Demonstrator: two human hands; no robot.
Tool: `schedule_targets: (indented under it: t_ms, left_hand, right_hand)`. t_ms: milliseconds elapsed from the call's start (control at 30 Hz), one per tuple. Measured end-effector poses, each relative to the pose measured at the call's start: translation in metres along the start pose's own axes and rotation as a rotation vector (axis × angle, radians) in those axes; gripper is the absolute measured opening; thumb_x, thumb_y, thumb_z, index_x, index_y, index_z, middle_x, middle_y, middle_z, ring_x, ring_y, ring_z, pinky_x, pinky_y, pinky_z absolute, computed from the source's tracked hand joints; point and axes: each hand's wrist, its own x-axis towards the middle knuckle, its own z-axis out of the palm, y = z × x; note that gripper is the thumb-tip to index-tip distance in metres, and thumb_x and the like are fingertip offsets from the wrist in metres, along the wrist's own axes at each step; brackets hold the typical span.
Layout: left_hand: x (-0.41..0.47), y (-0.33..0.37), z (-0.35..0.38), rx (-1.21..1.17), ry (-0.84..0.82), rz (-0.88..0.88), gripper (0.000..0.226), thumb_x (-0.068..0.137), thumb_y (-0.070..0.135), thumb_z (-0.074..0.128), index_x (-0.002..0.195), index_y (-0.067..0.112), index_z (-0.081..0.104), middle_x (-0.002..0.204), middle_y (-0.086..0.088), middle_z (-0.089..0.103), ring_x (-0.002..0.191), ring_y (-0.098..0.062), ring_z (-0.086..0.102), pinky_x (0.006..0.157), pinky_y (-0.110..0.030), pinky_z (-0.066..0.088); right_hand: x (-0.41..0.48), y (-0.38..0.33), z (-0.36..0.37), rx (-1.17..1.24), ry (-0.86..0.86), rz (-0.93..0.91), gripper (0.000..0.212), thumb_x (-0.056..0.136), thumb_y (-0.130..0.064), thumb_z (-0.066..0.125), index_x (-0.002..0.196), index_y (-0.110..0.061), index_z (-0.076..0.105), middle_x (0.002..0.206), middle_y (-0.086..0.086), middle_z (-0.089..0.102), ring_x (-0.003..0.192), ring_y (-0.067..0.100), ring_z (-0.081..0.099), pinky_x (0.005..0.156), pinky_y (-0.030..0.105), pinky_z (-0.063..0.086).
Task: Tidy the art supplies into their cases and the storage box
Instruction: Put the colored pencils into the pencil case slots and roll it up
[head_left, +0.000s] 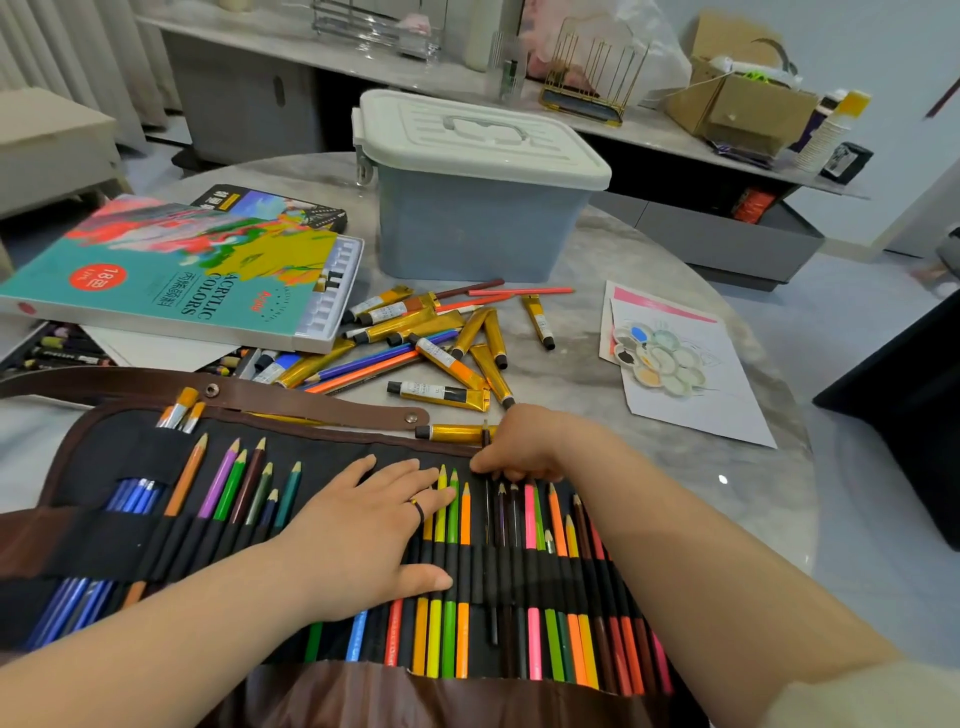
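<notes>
head view: one pencil roll (322, 457) lies open along the near edge of the bench (685, 499), its lower end cut off by the frame. left hand (358, 525) rests flat on it, fingers spread, hiding several pencils (464, 519). right hand (519, 447) sits at the roll's far hem, fingers curled under; what they pinch cannot be told. mid-bench, gold paint tubes (441, 396) overlap, roughly a dozen. one acrylic box (182, 270) lies at the left edge, one palette (660, 358) toward the right edge, one lidded storage box (478, 218) at the far edge.
</notes>
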Motion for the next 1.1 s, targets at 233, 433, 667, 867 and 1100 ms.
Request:
schedule_targets:
  t_ms: [233,433,667,867,1100]
  left_hand:
    - [0.0,0.001,-0.001,0.009,0.023,0.008,0.12,0.033,0.071,-0.014,0.146,0.034,-0.002,0.156,0.012,-0.005,0.144,-0.007,-0.009,0.111,-0.026,-0.01]
    - [0.0,-0.001,0.001,-0.001,0.037,0.016,0.121,0.032,0.074,-0.015,0.146,0.035,-0.003,0.156,0.012,-0.005,0.144,-0.007,-0.009,0.101,-0.023,-0.014]
    - [0.001,-0.001,0.0,-0.012,0.042,0.019,0.125,0.029,0.075,-0.019,0.146,0.035,-0.003,0.156,0.012,-0.004,0.144,-0.007,-0.009,0.102,-0.024,-0.014]
    - [0.0,0.001,-0.003,-0.017,0.02,0.006,0.122,0.031,0.073,-0.016,0.146,0.035,-0.003,0.156,0.012,-0.005,0.144,-0.007,-0.009,0.101,-0.023,-0.013]
    - [-0.002,0.003,-0.006,-0.015,0.023,0.005,0.119,0.034,0.074,-0.012,0.146,0.035,-0.002,0.156,0.012,-0.004,0.144,-0.007,-0.008,0.102,-0.023,-0.013]
  right_hand:
    - [-0.006,0.006,0.002,0.023,-0.001,-0.003,0.041,0.088,-0.038,0.055,0.059,-0.011,0.048,0.052,-0.001,0.045,0.047,0.012,0.039,0.048,0.022,0.032]
    - [0.01,0.005,0.009,0.172,0.139,0.05,0.03,0.087,-0.025,0.056,0.064,-0.011,0.042,0.057,0.002,0.043,0.049,0.013,0.038,0.047,0.022,0.031]
    - [0.01,0.0,0.006,-0.114,0.033,0.023,0.031,0.087,-0.028,0.056,0.065,-0.009,0.045,0.063,0.0,0.045,0.059,0.013,0.044,0.06,0.022,0.04]
    - [0.018,0.001,0.013,-0.09,0.155,0.035,0.029,0.086,-0.028,0.058,0.072,-0.006,0.043,0.065,0.001,0.04,0.067,0.018,0.047,0.06,0.027,0.04]
    - [0.017,0.007,0.006,-0.069,0.09,0.007,0.037,0.085,-0.031,0.06,0.062,-0.012,0.037,0.064,0.002,0.042,0.056,0.012,0.04,0.052,0.021,0.034]
